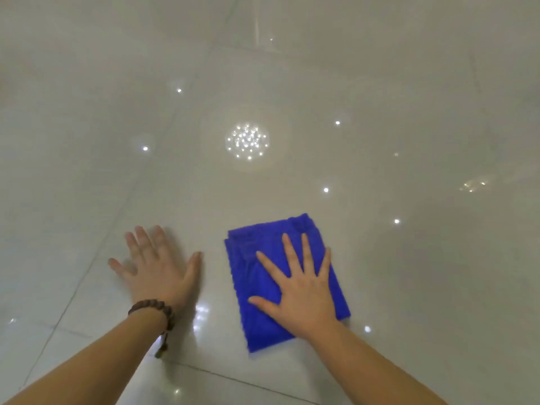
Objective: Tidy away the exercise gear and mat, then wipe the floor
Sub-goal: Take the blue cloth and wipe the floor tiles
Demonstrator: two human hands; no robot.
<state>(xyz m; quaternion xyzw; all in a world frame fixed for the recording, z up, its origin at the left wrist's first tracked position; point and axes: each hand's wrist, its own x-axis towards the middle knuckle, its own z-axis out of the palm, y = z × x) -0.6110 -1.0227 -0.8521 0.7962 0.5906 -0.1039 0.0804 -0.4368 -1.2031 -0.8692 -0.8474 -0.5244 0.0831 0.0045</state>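
A folded blue cloth (254, 276) lies flat on the glossy pale tiled floor (292, 83). My right hand (298, 287) presses down on the cloth with its palm, fingers spread, covering the cloth's right half. My left hand (157, 267) rests flat on the bare tile just left of the cloth, fingers apart, holding nothing. A dark bead bracelet (155, 309) sits on my left wrist. No exercise gear or mat is in view.
Ceiling lights are mirrored in the shiny tiles, with a bright cluster (247, 140) ahead of the cloth. Thin grout lines (87, 264) cross the floor to the left and near me.
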